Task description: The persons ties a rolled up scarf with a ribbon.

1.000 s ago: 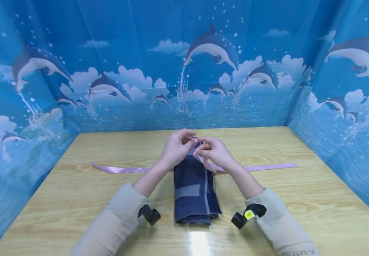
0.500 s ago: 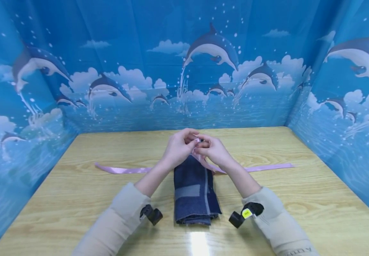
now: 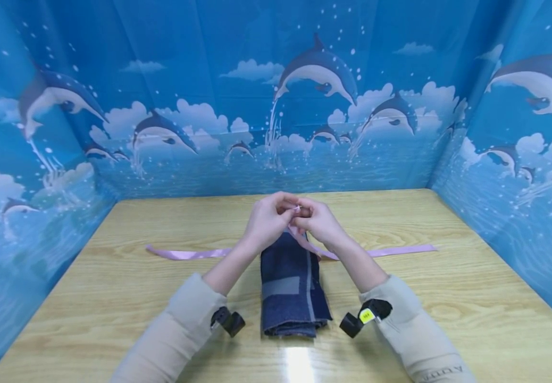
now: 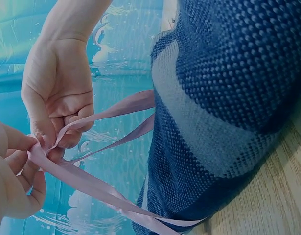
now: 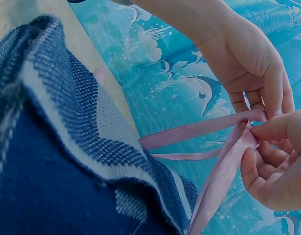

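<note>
A folded dark blue knit cloth with grey bands [image 3: 285, 308] lies lengthwise on the table. Over its far end, my left hand [image 3: 267, 223] and right hand [image 3: 321, 224] meet with fingertips close together. Both pinch a pink satin ribbon [image 5: 223, 171] where its strands cross. From that crossing, ribbon strands [image 4: 106, 188] run down to the cloth. One ribbon tail [image 3: 187, 255] stretches out to the left on the table, and another tail [image 3: 402, 250] to the right. Curled fingers partly hide the crossing in the head view.
The wood-grain table [image 3: 467, 298] is bordered at the back and both sides by a blue dolphin-print curtain [image 3: 199, 175]. Black wrist cameras [image 3: 228, 321] are strapped at both cuffs, beside the near part of the cloth.
The right hand has shifted slightly left, bringing the fingertips closer together at the ribbon. Both ribbon tails on the table have slid a little inward. The cloth stays in place.
</note>
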`<state>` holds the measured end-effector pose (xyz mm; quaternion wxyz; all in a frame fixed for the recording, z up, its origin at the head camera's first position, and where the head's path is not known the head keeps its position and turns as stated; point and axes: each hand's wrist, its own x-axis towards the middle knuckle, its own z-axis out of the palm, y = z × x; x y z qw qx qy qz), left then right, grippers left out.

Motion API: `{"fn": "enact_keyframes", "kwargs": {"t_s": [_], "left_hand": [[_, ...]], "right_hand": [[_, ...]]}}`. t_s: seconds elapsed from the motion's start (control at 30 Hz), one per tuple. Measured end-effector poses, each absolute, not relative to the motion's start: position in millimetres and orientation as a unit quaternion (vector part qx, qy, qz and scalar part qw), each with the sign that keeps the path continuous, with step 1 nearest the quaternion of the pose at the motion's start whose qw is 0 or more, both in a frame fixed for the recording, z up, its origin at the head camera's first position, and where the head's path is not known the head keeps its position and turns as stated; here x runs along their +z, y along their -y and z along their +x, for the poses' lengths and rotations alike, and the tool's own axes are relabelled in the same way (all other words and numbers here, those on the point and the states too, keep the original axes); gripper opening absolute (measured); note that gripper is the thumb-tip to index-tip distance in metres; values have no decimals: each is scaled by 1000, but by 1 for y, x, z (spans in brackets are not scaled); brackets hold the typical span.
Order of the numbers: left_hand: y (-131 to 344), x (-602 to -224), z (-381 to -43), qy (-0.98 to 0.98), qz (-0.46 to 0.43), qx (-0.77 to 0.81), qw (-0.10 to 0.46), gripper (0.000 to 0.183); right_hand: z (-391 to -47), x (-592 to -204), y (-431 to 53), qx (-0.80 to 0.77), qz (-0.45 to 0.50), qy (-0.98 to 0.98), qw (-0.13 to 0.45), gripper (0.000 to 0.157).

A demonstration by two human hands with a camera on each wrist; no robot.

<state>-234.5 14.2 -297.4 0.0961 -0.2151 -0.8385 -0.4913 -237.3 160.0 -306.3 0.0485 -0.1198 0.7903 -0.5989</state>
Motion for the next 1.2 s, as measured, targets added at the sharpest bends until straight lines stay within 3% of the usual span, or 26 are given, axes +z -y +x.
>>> {"fn": "enact_keyframes", "kwargs": {"t_s": [0.4,1.2], "left_hand": [[-14,-305,-237,833,-240,-477,143,21],[-13,-315,-239,846,-225,-448,184,22]], "right_hand": [[-241,-308,-161,-621,-98,-778,17,33],[-240,-311,-164,-651,-103,-752,8,47]]}}
